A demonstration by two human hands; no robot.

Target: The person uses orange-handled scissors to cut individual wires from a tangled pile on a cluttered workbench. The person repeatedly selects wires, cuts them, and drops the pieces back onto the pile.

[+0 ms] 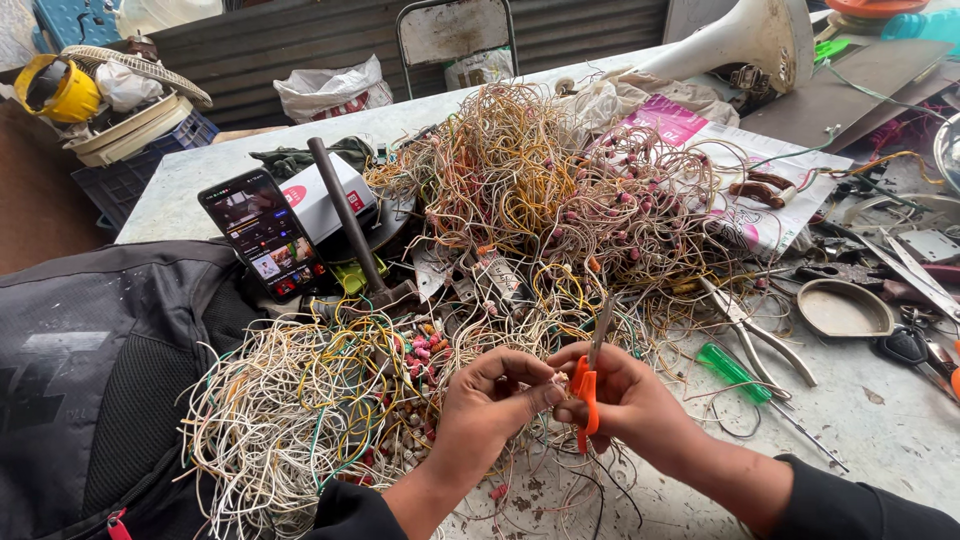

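A black backpack of woven fabric and mesh is slumping at the far left, and beside it a phone is leaning with its screen lit, close to a hammer with a dark, straight handle. In front of them a pale wire heap is spilling over the table — thin, limp strands, white, yellow and green, with small pink and white beads caught in them.

The left hand is pinching a short wire end between thumb and forefinger, fingers closed tight on it, just above the heap near the table's front edge. That wire looks light and floppy, slick in its plastic skin; it is probably best held close to the end, where it cannot bend away.

The right hand is wrapping shut around orange-handled scissors, the narrow blades pointing up and away, touching the left fingertips.

Behind the hands a bigger tangle of yellowish wire is mounding up. Further right, steel pliers and a green screwdriver are lying on the scuffed grey surface, then a shallow metal dish — dull and dented.
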